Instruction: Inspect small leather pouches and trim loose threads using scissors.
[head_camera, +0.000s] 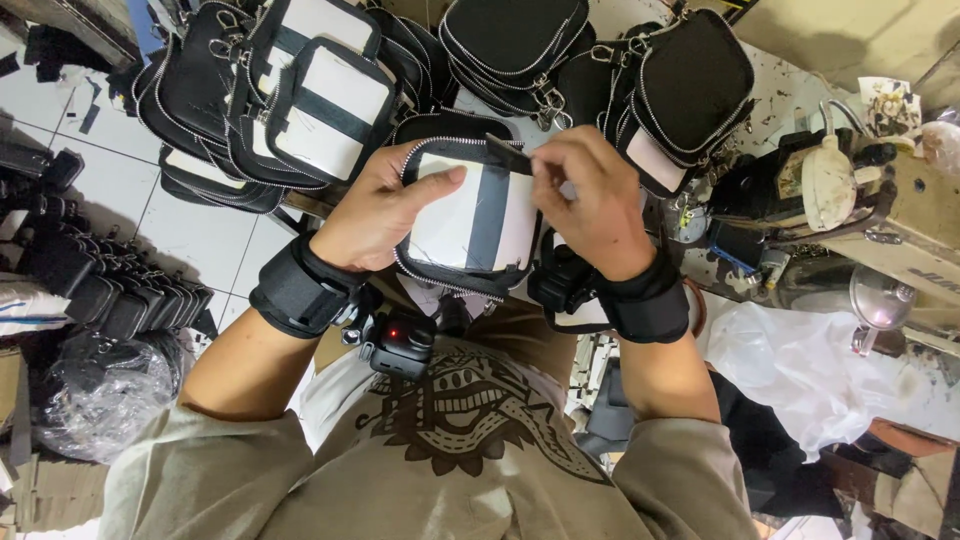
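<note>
Plainly, the left hand (385, 205) cradles the small black-and-white zip pouch (470, 215) at chest height, thumb pressed flat across its white panel, while the right hand (590, 200) pinches its black strap (510, 155), which could slip free if tugged sideways.

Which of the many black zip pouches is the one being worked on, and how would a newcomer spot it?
Start at the heap of black zippered pouches along the top of the view, then drop to the two hands with black wrist straps. The left hand and right hand hold one small pouch with a white panel and dark centre stripe. It alone is lifted clear of the pile, gripped from both sides.
</note>
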